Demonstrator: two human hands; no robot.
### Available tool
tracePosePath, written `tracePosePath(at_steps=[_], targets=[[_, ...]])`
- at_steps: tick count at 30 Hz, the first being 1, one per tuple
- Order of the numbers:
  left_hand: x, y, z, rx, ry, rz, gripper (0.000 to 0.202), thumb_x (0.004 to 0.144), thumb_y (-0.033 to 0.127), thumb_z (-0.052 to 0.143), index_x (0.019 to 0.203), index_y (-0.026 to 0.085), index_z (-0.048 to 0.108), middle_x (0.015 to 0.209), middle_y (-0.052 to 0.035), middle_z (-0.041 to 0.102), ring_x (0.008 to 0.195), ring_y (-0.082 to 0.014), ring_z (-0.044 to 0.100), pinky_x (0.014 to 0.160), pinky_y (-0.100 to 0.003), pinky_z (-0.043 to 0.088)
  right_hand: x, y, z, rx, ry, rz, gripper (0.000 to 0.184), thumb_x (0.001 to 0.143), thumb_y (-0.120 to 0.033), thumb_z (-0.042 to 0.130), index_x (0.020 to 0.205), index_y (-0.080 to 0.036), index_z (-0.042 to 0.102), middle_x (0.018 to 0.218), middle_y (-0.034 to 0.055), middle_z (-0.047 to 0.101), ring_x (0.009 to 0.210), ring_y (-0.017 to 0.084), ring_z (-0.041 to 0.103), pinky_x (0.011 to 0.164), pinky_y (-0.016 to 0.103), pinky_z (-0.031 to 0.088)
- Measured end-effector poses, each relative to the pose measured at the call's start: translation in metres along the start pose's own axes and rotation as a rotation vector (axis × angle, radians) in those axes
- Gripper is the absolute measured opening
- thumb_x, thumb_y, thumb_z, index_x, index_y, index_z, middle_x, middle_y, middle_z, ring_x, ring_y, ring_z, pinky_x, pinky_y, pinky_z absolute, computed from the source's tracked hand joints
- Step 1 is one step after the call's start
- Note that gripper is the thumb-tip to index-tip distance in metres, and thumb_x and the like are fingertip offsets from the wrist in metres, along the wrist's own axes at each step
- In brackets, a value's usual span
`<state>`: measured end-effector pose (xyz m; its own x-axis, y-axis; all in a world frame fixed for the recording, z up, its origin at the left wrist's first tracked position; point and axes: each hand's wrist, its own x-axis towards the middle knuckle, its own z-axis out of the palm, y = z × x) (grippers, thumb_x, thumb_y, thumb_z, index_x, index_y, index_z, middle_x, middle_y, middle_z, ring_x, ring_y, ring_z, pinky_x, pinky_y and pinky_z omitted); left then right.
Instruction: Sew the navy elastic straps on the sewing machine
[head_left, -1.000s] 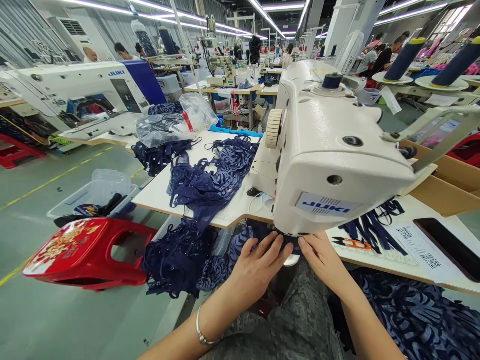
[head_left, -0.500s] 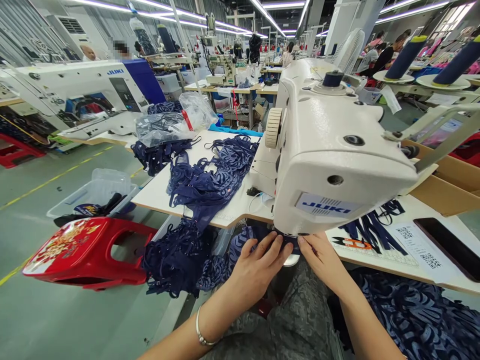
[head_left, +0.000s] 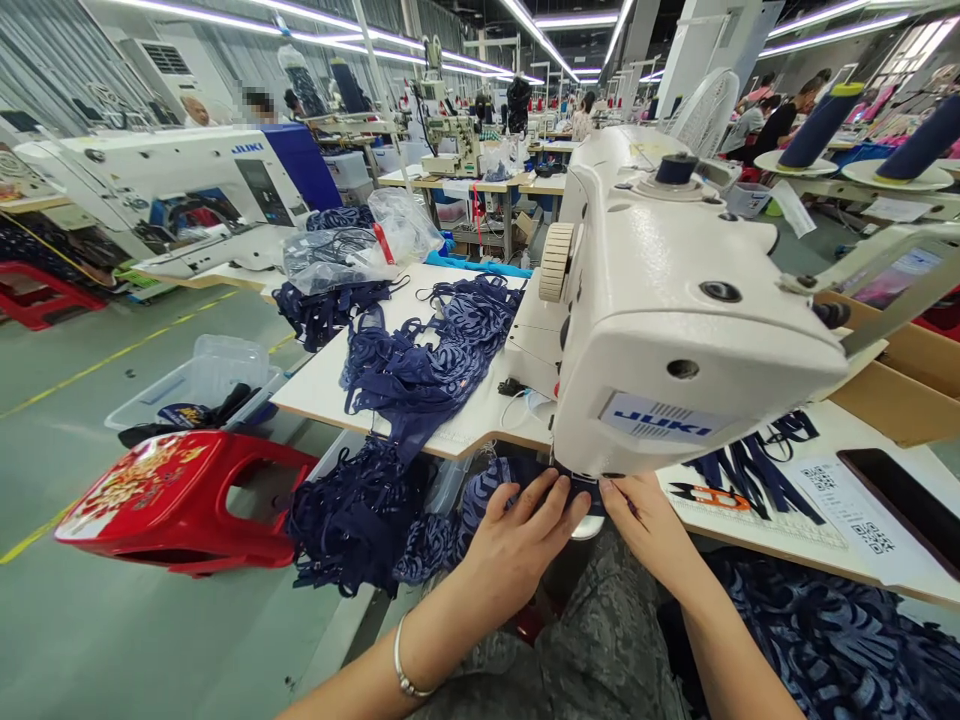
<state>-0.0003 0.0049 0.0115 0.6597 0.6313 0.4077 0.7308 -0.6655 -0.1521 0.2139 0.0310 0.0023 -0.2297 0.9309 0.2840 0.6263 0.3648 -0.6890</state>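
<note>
Under the head of the white JUKI sewing machine (head_left: 697,350), both hands are on a navy bra (head_left: 480,490) with a patterned cup. My left hand (head_left: 517,535) presses the cloth with bent fingertips, just left of the needle area. Close by on the right, my right hand (head_left: 645,515) pinches the dark edge between thumb and fingers. The machine head partly hides the needle and the cloth beneath it. Orange-handled thread snips (head_left: 712,497) lie on the table beyond my right hand.
More navy bras (head_left: 427,365) are heaped on the white tabletop (head_left: 315,385), and others hang off its front edge. Right of the machine are navy strips (head_left: 757,470), a paper with codes (head_left: 862,520) and a phone (head_left: 907,505). A red stool (head_left: 187,505) stands at left.
The whole view has shifted slightly, with the surroundings a little lower and to the right. Both hands keep nearly the same place on the navy bra at the machine.
</note>
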Motion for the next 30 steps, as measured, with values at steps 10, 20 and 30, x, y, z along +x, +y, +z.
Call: tracePosePath(at_steps=[10, 20, 30], targets=[[-0.004, -0.002, 0.002, -0.039, 0.032, -0.027, 0.043, 0.099, 0.016, 0.032, 0.138, 0.022, 0.048, 0.14, -0.0045, 0.053, 0.133, -0.0197, 0.038, 0.101, -0.036, 0.025, 0.0, 0.006, 0.009, 0.039, 0.05, -0.026, 0.027, 0.099, -0.034, 0.039, 0.104, -0.024, 0.063, 0.114, 0.0093, 0.058, 0.114, 0.029, 0.047, 0.101, 0.051, 0.035], [-0.003, 0.0, 0.006, -0.1, 0.038, -0.043, 0.044, 0.098, 0.015, 0.035, 0.14, 0.024, 0.046, 0.137, -0.005, 0.055, 0.133, -0.0194, 0.039, 0.101, -0.036, 0.025, 0.001, -0.003, 0.007, 0.045, 0.058, -0.018, 0.026, 0.1, -0.031, 0.036, 0.092, -0.023, 0.059, 0.104, 0.0084, 0.058, 0.103, 0.026, 0.05, 0.091, 0.044, 0.041], [0.002, 0.004, 0.007, -0.089, 0.05, -0.033, 0.045, 0.096, 0.012, 0.036, 0.139, 0.023, 0.047, 0.133, -0.0046, 0.058, 0.131, -0.0195, 0.041, 0.103, -0.037, 0.025, -0.004, -0.012, 0.004, 0.265, 0.088, 0.252, 0.025, 0.097, -0.046, 0.044, 0.103, -0.022, 0.047, 0.091, 0.0029, 0.055, 0.084, 0.019, 0.054, 0.075, 0.032, 0.045]])
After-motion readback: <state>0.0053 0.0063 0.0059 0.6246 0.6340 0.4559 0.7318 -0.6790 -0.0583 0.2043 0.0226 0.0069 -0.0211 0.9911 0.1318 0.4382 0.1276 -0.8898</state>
